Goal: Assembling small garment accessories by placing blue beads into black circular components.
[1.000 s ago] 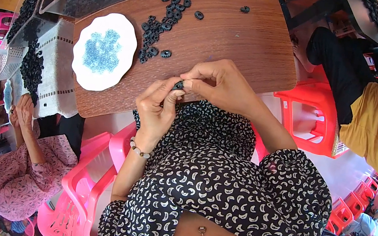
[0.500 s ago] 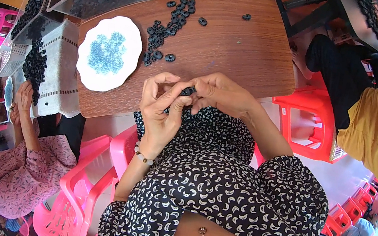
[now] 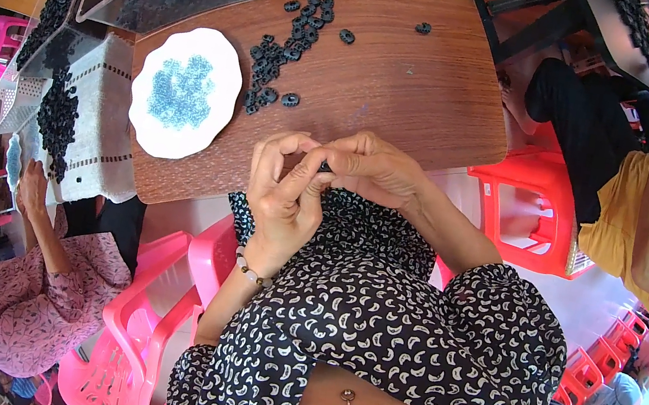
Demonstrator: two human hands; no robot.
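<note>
Both of my hands meet just past the near edge of the wooden table [image 3: 414, 80]. A small black oval piece [image 3: 325, 167] is pinched between the fingers and thumb of my left hand [image 3: 286, 187]. My right hand [image 3: 373, 168] closes on the same piece from the other side, so most of it is hidden. Beyond my hands, several similar black pieces [image 3: 269, 60] lie in a loose cluster on the table. To their left sits a white scallop-edged plate [image 3: 229, 96] with tiny blue-grey bits spread over its middle.
Clear plastic bins [image 3: 178, 2] of black pieces stand at the table's far side. On the left, a person in a pink patterned top [image 3: 42, 301] handles black pieces over a pale cloth [image 3: 113, 107]. A red stool [image 3: 530, 203] and a person in yellow [image 3: 633, 228] are at right.
My fingers have closed further over the black piece, and less of it shows. The left person's hands and the right person's arm have shifted.
</note>
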